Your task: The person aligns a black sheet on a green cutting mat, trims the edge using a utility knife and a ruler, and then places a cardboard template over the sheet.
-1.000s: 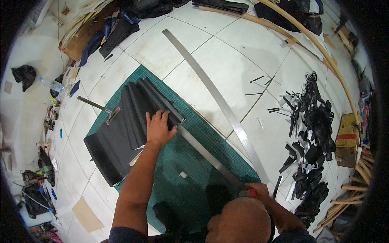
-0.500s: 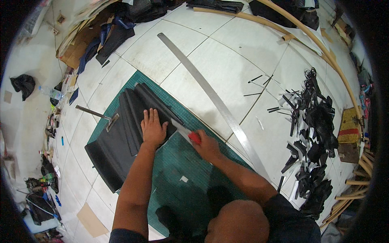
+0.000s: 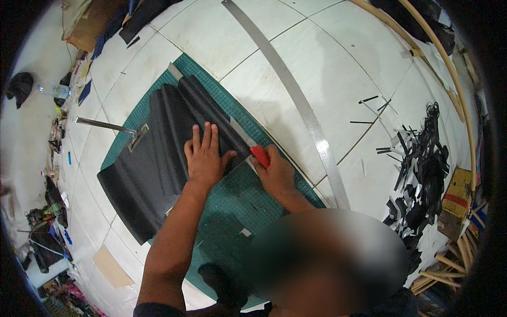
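My left hand (image 3: 205,161) presses flat, fingers spread, on a folded black sheet (image 3: 140,182) that looks like leatherette. In my right hand (image 3: 278,177) is a knife with a red handle (image 3: 259,156). Its pale blade (image 3: 240,132) lies along the right edge of the black sheet, pointing away from me; whether it touches the sheet I cannot tell. Sheet and hands are over a green cutting mat (image 3: 222,216). A metal tool with a long handle (image 3: 103,125) rests its flat foot on the sheet's left part.
A long steel ruler (image 3: 288,79) lies on the white tiles right of the mat. Farther right is a heap of black and white scraps (image 3: 422,158), with tan tubes (image 3: 438,58) beyond. Clutter (image 3: 47,232) lines the left wall. A beige card (image 3: 112,267) lies near left.
The view has shifted. My right hand has moved the knife farther along the sheet's right edge, past my left fingers' base. The left hand stays pressed on the sheet.
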Available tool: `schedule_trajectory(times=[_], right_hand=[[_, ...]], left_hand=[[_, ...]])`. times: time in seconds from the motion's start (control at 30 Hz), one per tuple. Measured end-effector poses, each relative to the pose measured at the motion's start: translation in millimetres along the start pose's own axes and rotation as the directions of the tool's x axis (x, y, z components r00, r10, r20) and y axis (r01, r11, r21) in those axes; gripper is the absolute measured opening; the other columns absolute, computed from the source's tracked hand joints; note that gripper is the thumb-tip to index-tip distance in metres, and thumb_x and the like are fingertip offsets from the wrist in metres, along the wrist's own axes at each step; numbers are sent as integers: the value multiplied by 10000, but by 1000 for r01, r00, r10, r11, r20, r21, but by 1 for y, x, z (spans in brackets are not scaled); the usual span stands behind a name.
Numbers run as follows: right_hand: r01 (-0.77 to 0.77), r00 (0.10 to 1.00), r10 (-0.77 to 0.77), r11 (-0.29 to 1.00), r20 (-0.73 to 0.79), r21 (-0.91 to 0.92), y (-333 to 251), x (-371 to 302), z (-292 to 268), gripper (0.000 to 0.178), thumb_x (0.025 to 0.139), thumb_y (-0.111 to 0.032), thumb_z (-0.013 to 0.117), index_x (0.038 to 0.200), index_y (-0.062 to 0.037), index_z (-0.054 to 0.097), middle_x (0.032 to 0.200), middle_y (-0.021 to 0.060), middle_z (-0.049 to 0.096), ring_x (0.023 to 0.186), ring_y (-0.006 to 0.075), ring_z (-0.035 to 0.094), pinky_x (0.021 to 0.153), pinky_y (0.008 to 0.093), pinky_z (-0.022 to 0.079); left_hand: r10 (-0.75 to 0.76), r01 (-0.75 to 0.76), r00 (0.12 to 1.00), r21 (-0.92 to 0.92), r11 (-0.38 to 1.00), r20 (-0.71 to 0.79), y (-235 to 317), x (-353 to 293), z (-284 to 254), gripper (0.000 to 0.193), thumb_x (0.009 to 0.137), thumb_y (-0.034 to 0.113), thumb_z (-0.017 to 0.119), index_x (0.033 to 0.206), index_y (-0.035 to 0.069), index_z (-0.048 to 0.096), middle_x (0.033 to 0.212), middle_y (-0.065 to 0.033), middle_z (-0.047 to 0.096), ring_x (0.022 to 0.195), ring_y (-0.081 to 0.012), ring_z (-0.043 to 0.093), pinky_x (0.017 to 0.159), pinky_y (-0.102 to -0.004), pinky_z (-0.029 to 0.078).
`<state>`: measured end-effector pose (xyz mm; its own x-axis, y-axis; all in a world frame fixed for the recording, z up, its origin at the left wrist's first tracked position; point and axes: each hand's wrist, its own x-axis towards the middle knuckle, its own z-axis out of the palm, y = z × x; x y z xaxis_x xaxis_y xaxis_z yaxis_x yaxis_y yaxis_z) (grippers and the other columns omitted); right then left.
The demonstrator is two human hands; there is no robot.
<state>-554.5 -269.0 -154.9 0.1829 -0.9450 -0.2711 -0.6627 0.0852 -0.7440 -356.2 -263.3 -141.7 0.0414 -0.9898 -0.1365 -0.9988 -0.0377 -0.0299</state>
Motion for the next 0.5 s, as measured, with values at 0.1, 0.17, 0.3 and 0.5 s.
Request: schedule_trajectory(times=[0.1, 0.17, 0.3, 0.5], right_hand=[[50, 997, -47, 997, 54, -55, 1, -2, -26, 382, 902, -413, 661, 1104, -109, 549, 866, 194, 664, 791, 416, 662, 672, 531, 506], [183, 983, -180, 978, 38, -104, 6, -8, -48, 378, 905, -389, 661, 1148, -113, 574, 899, 192, 652, 794, 398, 652, 671, 510, 511], [312, 946, -246, 869, 212, -383, 17, -39, -91, 461, 917, -334, 661, 1311, -117, 565, 896, 152, 593, 743, 310, 612, 660, 433, 503], [451, 891, -338, 734, 303, -508, 21, -53, -103, 466, 909, -267, 678, 1340, -114, 588, 811, 95, 500, 641, 220, 522, 569, 372, 453]], left_hand=[[-40, 40, 998, 2, 999, 52, -3, 1, -5, 841, 894, 549, 595, 1513, 48, 323, 1597, -108, 289, 1478, -347, 213, 1105, -530, 252], [-46, 46, 998, 0, 999, 37, -6, 1, -8, 841, 892, 548, 596, 1511, 47, 327, 1597, -107, 289, 1479, -347, 210, 1107, -530, 248], [-40, 47, 994, -66, 997, 103, 4, 6, -11, 826, 925, 547, 559, 1523, 34, 310, 1608, -121, 256, 1501, -330, 155, 1156, -494, 179], [-20, 23, 999, -89, 996, 28, -1, 1, -9, 842, 911, 562, 568, 1502, 7, 341, 1585, -165, 289, 1489, -352, 186, 1143, -508, 191]])
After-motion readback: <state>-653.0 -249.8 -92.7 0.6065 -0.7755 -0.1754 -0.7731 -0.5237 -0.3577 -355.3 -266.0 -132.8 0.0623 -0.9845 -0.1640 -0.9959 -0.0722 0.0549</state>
